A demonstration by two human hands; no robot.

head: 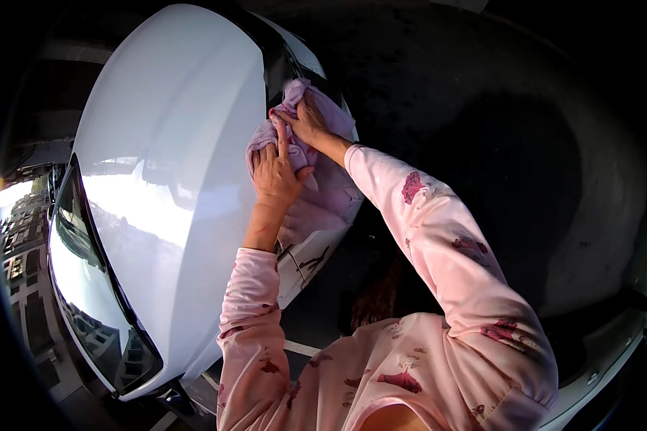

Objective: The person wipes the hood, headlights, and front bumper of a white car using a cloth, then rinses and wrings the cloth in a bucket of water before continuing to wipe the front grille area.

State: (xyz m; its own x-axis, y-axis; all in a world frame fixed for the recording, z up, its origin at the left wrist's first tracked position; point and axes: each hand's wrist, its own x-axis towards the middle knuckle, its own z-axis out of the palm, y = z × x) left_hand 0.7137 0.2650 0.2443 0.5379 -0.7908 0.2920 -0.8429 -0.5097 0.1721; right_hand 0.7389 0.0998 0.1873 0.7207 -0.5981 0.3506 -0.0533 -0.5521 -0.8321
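Observation:
A lilac towel [259, 143] lies bunched over the front edge of a white car's hood [194, 124]. Part of it hangs down across the car's front end, and reddish marks show on it. My left hand [277, 180] presses on the bunched cloth, its index finger stretched forward and the other fingers bent into the folds. Farther along the same edge, my right hand [308, 121] grasps another part of the towel. The cloth hides much of the car's front beneath my hands. Below it, the white front bumper [307, 258] shows dark marks.
The car's windshield [94, 291] reflects sky and buildings at the left. A side mirror [175, 398] juts out near the bottom. Another light-coloured car [593, 380] stands behind my right side. A white painted line [302, 347] crosses the dark ground.

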